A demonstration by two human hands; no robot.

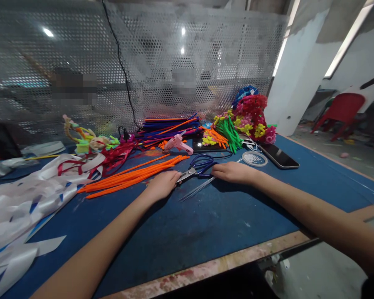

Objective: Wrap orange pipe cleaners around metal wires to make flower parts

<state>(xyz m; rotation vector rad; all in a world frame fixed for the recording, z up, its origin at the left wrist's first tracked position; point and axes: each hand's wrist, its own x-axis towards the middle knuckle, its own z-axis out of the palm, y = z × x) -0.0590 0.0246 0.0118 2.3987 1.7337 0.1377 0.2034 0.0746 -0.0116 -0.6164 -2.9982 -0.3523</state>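
My left hand [163,184] is closed at the blade end of a pair of scissors [190,172] with dark blue handles. My right hand [232,171] lies just past the handles, its fingers pressed together over a few thin silvery wires [195,190] that stick out toward the left. Its fingertips are partly hidden. Beyond my left hand lies a bundle of orange pipe cleaners [134,176]. A pink glue gun [178,144] rests behind the scissors. To the right of it, a shallow round dish [254,159] contains small white beads.
White ribbon [15,207] and red ribbon [120,154] cover the left side. More pipe cleaners [171,126], green ones [231,135] and fuzzy flowers [252,112] line the back. A phone [279,156] lies at the right. A perforated metal panel [162,62] closes off the far edge.
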